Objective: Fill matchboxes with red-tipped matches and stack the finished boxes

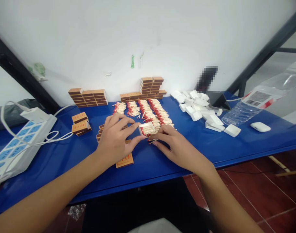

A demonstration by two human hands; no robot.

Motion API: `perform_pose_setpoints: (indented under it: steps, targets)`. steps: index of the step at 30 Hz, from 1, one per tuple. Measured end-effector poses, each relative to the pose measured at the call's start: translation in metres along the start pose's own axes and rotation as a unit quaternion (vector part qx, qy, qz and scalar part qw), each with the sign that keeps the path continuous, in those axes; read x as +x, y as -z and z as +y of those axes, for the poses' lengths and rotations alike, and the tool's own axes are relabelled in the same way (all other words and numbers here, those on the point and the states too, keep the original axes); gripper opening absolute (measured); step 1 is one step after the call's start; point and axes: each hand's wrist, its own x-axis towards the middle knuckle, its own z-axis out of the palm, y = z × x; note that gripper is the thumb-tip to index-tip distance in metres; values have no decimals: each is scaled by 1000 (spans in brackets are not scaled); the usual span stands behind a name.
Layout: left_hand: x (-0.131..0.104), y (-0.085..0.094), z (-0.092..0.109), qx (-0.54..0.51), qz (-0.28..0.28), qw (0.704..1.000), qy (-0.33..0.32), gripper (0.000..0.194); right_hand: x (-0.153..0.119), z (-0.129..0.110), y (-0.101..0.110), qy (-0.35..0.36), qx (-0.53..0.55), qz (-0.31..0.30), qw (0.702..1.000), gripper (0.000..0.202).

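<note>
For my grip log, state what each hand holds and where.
Left hand: white matchbox tray, by its left side. Right hand: a few matches, by the ends opposite their heads.

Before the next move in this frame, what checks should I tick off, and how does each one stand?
1. Left hand steadies the white tray: ok, thumb and fingers are at its edges.
2. Right hand has matches in its fingertips: ok, a few show there.
3. Match rows neatly aligned: not ok, some matches lie askew.
4. Spare trays within view: ok, heaped on the right.
5. White tray filled to the right count: cannot tell, the matches inside overlap.
6. White tray resting on the table: cannot tell from this angle.
</note>
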Motion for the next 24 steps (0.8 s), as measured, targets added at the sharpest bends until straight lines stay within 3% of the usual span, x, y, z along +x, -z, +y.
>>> perform_pose_setpoints:
  steps: [7, 15, 24]
  targets:
    - [0, 0, 1, -5, 1, 1000, 0, 26, 0, 3, 2, -27, 12, -7, 1000, 8]
    - [0, 1, 0, -6, -9, 1000, -2, 26, 0, 4, 4, -36, 20, -16, 999, 11]
    - [-1, 1, 3, -9, -46, 999, -18, 26, 0, -4, 12, 3, 8, 119, 993, 6]
